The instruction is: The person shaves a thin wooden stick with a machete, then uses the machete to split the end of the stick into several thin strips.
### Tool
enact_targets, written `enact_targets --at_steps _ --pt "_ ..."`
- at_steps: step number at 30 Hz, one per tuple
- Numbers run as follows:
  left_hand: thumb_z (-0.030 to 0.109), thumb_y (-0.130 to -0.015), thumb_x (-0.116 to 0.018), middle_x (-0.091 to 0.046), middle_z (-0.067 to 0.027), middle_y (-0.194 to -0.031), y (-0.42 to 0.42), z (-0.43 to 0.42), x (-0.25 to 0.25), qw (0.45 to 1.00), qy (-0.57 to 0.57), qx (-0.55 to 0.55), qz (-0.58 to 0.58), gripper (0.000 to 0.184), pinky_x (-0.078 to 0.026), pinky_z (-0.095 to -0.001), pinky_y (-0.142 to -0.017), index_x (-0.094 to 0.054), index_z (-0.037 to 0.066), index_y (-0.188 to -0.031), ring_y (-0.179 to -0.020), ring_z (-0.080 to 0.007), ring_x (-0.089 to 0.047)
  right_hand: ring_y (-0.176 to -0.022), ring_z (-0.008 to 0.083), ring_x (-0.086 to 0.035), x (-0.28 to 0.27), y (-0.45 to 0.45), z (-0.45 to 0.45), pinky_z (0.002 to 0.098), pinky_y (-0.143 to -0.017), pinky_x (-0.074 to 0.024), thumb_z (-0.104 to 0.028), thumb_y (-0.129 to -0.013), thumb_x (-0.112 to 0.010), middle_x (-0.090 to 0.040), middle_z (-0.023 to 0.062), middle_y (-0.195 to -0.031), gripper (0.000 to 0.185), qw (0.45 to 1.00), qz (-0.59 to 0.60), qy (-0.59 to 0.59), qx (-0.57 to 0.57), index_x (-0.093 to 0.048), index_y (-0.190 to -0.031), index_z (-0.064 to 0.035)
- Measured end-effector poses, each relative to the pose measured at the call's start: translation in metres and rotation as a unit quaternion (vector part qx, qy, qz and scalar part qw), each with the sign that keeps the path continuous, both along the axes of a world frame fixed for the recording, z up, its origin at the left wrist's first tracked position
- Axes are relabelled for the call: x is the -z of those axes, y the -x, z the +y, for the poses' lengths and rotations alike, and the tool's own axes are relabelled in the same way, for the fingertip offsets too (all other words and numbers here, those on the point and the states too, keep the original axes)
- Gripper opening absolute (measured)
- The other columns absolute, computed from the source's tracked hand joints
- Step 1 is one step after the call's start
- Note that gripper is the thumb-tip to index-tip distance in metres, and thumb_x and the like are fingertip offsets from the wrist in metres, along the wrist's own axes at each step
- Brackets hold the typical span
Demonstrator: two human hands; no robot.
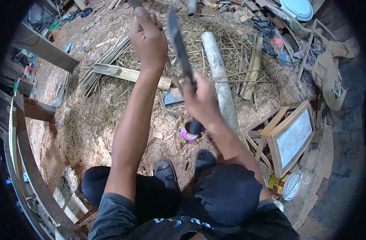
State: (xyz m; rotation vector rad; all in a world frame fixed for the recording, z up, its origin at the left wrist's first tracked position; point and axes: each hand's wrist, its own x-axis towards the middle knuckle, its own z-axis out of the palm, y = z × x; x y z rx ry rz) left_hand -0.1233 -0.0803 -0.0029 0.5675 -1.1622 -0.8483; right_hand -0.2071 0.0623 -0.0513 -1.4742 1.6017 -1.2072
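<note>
High in the view, my left hand (148,40) is closed around a thin brownish strip (173,73). One end sticks out above the thumb, and the other slants down toward my right hand. My right hand (203,98) grips a machete (179,44) with a long dark blade pointing up. The black butt of its handle shows below the fist. The strip's lower end reaches beside the right fist, and I cannot tell whether blade and strip touch. On the ground beneath lies a pink round object (188,135), partly covered by the handle.
A pale bamboo pole (219,76) lies ahead, with split bamboo pieces (127,75), (253,68) and a bundle of thin sticks (105,68) around it. Shavings cover the floor. At right stand a wooden-framed panel (291,138) and a tin can (291,186). A curved wooden frame (35,168) is at left.
</note>
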Motion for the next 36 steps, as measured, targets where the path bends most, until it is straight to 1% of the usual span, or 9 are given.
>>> enact_targets --at_steps 3,7,11,13,17,23,25,28,36 --pt "0.05 -0.102 -0.041 -0.036 0.0038 -0.06 -0.002 0.001 0.003 1.0 -0.005 0.011 -0.004 0.048 -0.023 -0.0227 -0.044 -0.04 0.012 -0.072 -0.049 -0.0048 -0.03 -0.047 0.0158 -0.058 -0.003 0.001 -0.013 0.034 -0.041 -0.0422 -0.014 -0.098 -0.046 -0.053 0.0053 -0.056 0.017 0.986 -0.07 0.132 0.073 -0.052 -0.099 0.0015" --pt "0.05 -0.101 -0.041 -0.037 0.0041 -0.06 0.004 0.005 0.0 1.0 -0.008 -0.02 -0.008 0.049 -0.024 -0.0217 -0.045 -0.042 0.011 -0.073 -0.05 -0.0046 -0.032 -0.051 0.0242 -0.061 0.006 -0.01 -0.006 0.0379 -0.048 -0.0478 -0.01 -0.094 -0.051 -0.057 0.0128 -0.06 0.018 0.997 0.025 0.078 -0.009 -0.054 -0.103 0.0056" --pt "0.051 -0.101 -0.041 -0.038 0.0043 -0.061 0.003 0.0 0.004 1.0 0.017 -0.013 -0.014 0.048 -0.025 -0.0214 -0.045 -0.044 0.011 -0.075 -0.05 -0.0042 -0.033 -0.048 0.0181 -0.06 -0.021 -0.006 -0.001 0.0341 -0.044 -0.0451 -0.007 -0.095 -0.047 -0.058 0.01 -0.06 0.014 0.994 -0.105 0.036 0.025 -0.057 -0.1 0.0013" --pt "0.051 -0.101 -0.041 -0.037 0.0044 -0.061 0.003 0.001 0.003 0.999 0.018 -0.034 -0.015 0.048 -0.025 -0.0215 -0.045 -0.044 0.01 -0.075 -0.05 -0.0039 -0.033 -0.044 0.0151 -0.057 -0.026 -0.004 -0.004 0.0326 -0.039 -0.0463 -0.01 -0.096 -0.049 -0.056 0.0077 -0.057 0.016 0.983 -0.056 0.153 0.084 -0.054 -0.099 0.0055" --pt "0.052 -0.101 -0.041 -0.038 0.0042 -0.061 0.001 0.004 0.002 1.0 0.014 -0.012 -0.014 0.048 -0.025 -0.0218 -0.045 -0.044 0.01 -0.076 -0.05 -0.0041 -0.033 -0.047 0.0166 -0.053 0.039 -0.004 0.001 0.0326 -0.043 -0.0412 -0.015 -0.097 -0.049 -0.061 0.0123 -0.062 0.019 0.994 0.109 -0.007 -0.009 -0.057 -0.096 0.0009" --pt "0.054 -0.1 -0.042 -0.036 0.004 -0.06 0.002 -0.002 0.005 1.0 0.003 0.002 -0.014 0.05 -0.023 -0.0231 -0.043 -0.043 0.01 -0.076 -0.049 -0.0048 -0.031 -0.053 0.0057 -0.049 0.01 0.01 -0.002 0.0247 -0.047 -0.0375 -0.018 -0.099 -0.046 -0.052 -0.0025 -0.062 0.022 0.993 -0.062 0.053 0.082 -0.06 -0.103 -0.0008" --pt "0.055 -0.099 -0.043 -0.033 0.0044 -0.059 -0.001 0.0 0.001 0.99 -0.063 0.118 0.046 0.05 -0.022 -0.0231 -0.043 -0.043 0.01 -0.076 -0.047 -0.0055 -0.027 -0.046 0.0221 -0.058 0.011 0.008 -0.002 0.0408 -0.045 -0.0452 -0.013 -0.094 -0.052 -0.055 0.012 -0.055 0.016 0.993 -0.076 0.061 0.073 -0.054 -0.097 0.0026" --pt "0.057 -0.099 -0.039 -0.027 0.0053 -0.057 -0.005 -0.004 -0.002 0.974 -0.076 0.208 0.048 0.052 -0.02 -0.0235 -0.041 -0.037 0.013 -0.071 -0.045 -0.0061 -0.022 -0.051 0.0276 -0.063 0.041 -0.002 0.0 0.0405 -0.047 -0.0485 -0.007 -0.092 -0.052 -0.059 0.0169 -0.06 0.012 0.991 0.09 0.1 0.017 -0.056 -0.097 0.0027" --pt "0.058 -0.099 -0.035 -0.023 0.0058 -0.054 -0.008 -0.002 0.001 0.946 -0.073 0.313 0.049 0.053 -0.018 -0.0246 -0.04 -0.032 0.016 -0.068 -0.043 -0.0074 -0.019 -0.045 0.0254 -0.06 -0.003 -0.003 0.004 0.0396 -0.041 -0.044 -0.008 -0.093 -0.053 -0.055 0.0136 -0.054 0.011 0.993 -0.028 0.105 0.048 -0.054 -0.092 0.0026"
